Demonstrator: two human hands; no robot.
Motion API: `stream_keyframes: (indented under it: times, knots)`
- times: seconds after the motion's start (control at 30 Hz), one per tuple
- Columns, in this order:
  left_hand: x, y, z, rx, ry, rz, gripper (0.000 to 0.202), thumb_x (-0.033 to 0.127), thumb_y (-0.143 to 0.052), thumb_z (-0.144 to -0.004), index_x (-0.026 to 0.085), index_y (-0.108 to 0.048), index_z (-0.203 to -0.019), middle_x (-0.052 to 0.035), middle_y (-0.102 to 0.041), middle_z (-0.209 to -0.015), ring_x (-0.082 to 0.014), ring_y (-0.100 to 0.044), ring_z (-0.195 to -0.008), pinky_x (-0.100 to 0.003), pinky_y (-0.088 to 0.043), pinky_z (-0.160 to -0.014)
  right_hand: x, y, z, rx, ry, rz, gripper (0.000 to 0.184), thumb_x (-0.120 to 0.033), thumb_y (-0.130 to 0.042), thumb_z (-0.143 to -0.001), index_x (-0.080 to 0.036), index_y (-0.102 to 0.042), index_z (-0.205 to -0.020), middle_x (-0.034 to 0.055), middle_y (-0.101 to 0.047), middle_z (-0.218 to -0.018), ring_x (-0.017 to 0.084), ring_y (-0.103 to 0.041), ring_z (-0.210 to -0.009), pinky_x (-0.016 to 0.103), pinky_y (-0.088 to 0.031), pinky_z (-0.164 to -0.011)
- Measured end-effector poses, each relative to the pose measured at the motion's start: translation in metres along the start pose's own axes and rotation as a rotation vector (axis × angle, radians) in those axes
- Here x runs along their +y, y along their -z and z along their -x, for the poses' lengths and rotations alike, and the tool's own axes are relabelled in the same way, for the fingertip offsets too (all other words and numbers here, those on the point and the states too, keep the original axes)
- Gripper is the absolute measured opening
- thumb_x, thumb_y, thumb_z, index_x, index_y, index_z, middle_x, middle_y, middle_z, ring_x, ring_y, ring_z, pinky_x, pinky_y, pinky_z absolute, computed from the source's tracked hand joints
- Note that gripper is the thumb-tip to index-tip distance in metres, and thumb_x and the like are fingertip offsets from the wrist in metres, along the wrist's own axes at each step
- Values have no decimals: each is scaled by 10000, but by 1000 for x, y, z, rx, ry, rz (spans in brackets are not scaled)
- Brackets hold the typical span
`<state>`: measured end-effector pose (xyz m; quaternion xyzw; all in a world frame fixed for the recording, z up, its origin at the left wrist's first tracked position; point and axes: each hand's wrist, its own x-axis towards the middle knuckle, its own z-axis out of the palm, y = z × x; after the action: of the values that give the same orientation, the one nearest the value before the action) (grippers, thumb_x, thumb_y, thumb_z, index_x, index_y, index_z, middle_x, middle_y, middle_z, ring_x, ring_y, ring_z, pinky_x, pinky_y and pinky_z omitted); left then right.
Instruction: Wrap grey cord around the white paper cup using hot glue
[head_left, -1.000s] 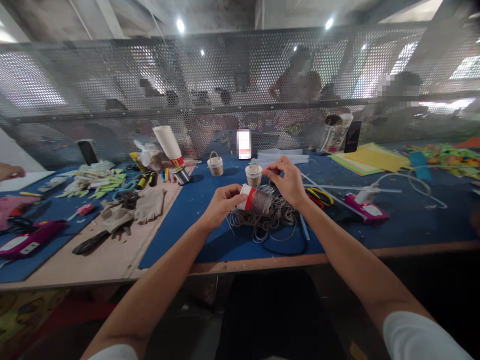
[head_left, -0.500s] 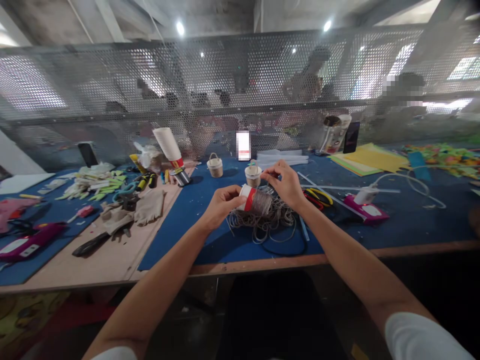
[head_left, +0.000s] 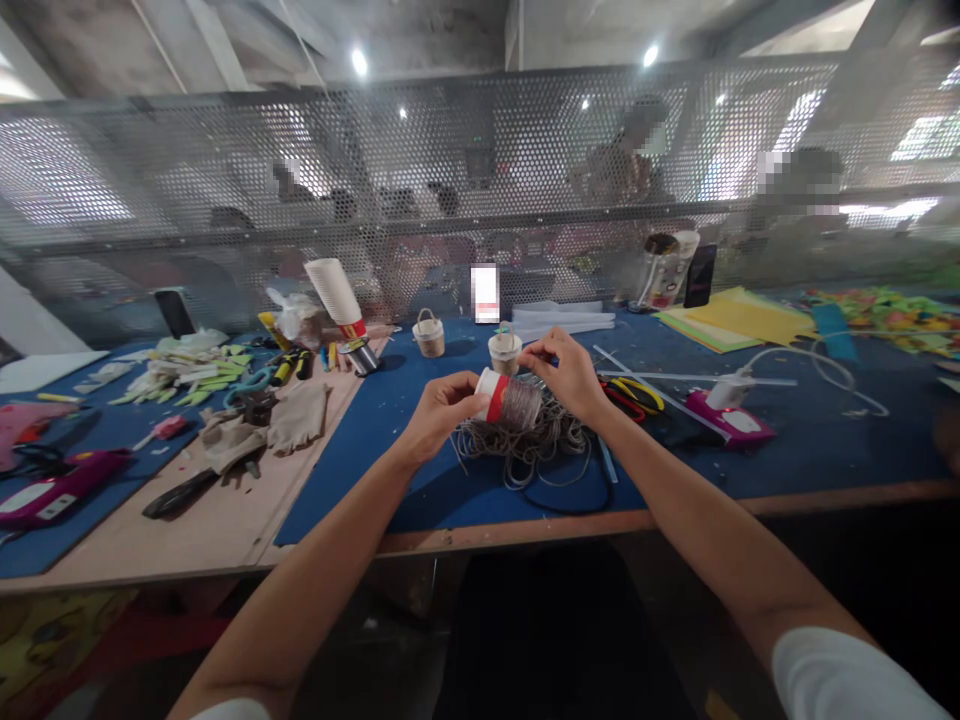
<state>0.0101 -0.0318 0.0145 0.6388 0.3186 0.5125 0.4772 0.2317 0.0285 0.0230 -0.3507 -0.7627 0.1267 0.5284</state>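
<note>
My left hand (head_left: 444,408) is closed round a white and red paper cup (head_left: 491,393), which lies tilted on its side above the table. Grey-brown cord (head_left: 520,404) is wound in close turns round the cup's right-hand part. My right hand (head_left: 564,370) hovers just right of the cup, thumb and forefinger pinched on the cord; the strand between them is hard to make out. Under both hands spreads a loose heap of the same cord (head_left: 517,446). Behind the cup stands a small cord-wrapped cup with a handle (head_left: 505,352), and a similar little bucket (head_left: 430,336) is further left.
Yellow-handled pliers (head_left: 637,393) and a purple power strip (head_left: 729,418) lie on the right. At left are stacked paper cups (head_left: 334,290), gloves (head_left: 298,416) and another purple strip (head_left: 64,485). A lit phone (head_left: 486,292) stands before the perforated metal screen (head_left: 480,225).
My right hand has dropped very slightly and stays pinched. The cup in my left hand has barely shifted; the whole view has moved a little.
</note>
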Motion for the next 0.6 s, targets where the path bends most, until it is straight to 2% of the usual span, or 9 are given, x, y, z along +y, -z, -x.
stream_keyframes:
  times: [0.17,0.33,0.6]
  knots:
    - [0,1,0,13,-13,-19,241,355,-785,-766,134,-710,-826,-17,-638,-727,-112,-542,-653,-225,-441,-627,0,-1,0,-25,-27,-27,191,-372,-694,-876,-190,-715,-822,16,-555,-814,157,-525,-733,294,-429,-691]
    - [-1,1,0,-21,-34,3,178,305,-761,-803,137,-705,-828,-13,-631,-744,-100,-536,-672,-213,-434,-643,-1,-1,1,-64,-65,-69,198,-377,-697,-865,-190,-730,-807,18,-583,-813,158,-535,-744,293,-431,-703]
    - [3,-1,1,-14,-18,12,214,339,-772,-785,137,-712,-826,-14,-630,-729,-106,-536,-646,-221,-434,-624,-4,-1,0,-135,-157,-111,190,-366,-721,-813,-183,-737,-768,13,-622,-773,150,-547,-718,290,-435,-700]
